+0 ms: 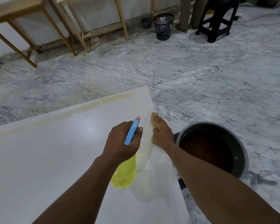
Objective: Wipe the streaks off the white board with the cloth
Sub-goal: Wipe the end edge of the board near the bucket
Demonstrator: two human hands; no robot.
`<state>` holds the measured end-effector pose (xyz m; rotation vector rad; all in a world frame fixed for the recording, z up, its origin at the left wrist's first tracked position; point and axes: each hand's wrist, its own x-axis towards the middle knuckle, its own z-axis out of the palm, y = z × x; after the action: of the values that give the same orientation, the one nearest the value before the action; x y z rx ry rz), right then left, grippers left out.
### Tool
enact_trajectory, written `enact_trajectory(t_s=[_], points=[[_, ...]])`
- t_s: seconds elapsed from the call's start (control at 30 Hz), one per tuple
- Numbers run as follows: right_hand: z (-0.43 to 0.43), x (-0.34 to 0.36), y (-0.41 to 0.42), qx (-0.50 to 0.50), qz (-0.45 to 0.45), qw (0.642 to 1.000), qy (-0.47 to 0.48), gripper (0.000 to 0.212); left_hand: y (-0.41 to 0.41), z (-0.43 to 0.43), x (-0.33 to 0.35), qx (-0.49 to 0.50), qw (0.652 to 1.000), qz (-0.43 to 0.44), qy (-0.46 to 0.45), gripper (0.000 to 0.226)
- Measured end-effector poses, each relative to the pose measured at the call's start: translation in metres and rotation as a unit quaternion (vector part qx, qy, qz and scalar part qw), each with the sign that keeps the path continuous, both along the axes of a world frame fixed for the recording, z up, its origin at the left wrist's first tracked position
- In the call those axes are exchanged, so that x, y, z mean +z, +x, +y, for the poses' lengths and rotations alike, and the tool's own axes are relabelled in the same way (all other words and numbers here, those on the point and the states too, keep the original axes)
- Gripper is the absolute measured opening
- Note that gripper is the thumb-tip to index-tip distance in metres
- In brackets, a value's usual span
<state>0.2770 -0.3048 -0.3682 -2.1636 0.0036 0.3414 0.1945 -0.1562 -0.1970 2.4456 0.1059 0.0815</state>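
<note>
Pressing cloth (153, 115) with flat-fingered right hand (162, 135) at white board (55, 151) edge, left hand (120, 141) gripping spray bottle (124, 173), bucket (242, 147) beside edge

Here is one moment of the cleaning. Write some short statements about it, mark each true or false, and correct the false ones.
1. The left hand holds a yellow spray bottle. True.
2. The right hand presses the cloth on the middle of the white board. False: it presses at the board's right edge.
3. The bucket is empty. False: it holds dark brown liquid.
4. A brownish streak runs along the board's far edge. True.
</note>
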Motion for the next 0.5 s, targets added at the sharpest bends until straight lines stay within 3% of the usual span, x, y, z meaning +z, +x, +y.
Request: enact_trajectory(t_s=[0.5], points=[[-0.08,-0.003,-0.272,-0.019,-0.05,0.998,-0.024,0.062,-0.234,-0.052,0.018,-0.029,0.999,-0.023,-0.026,0.039]])
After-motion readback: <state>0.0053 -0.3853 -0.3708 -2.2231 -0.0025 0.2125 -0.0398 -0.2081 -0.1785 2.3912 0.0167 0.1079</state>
